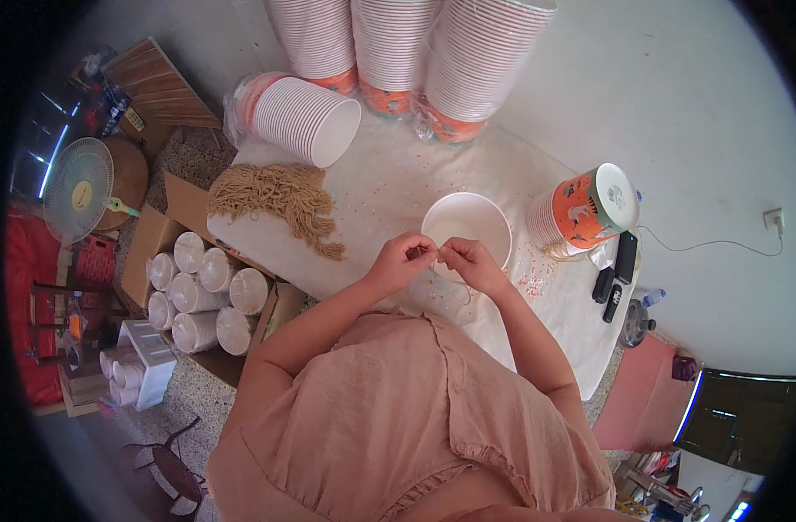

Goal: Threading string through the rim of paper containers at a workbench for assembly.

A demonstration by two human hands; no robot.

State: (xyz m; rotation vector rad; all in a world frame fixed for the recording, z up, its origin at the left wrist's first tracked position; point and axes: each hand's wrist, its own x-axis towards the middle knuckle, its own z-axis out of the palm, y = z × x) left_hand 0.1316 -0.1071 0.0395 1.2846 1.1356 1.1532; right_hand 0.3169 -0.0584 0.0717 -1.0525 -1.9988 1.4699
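Note:
In front of me on the cloth-covered table stands an open white paper bucket point(489, 217), its mouth facing up. At its near left rim my left hand point(405, 259) and my right hand point(473, 264) meet, fingertips pinched together. Whatever lies between them is too small to make out. To the left, a tangled bundle of tan strings point(276, 198) lies on the tabletop. On the right an inverted stack of paper buckets point(581, 211) ends in an orange printed one, with a bit of tan string by its lower edge.
Tall wrapped bucket stacks point(389, 48) rise at the back beside a tipped stack point(307, 120). Small orange bits point(535, 280) are scattered on the tablecloth point(381, 196). Black devices point(614, 283) lie at the right edge. Left, a cardboard box point(185, 202) holds several wrapped stacks; a fan point(80, 191) stands beyond.

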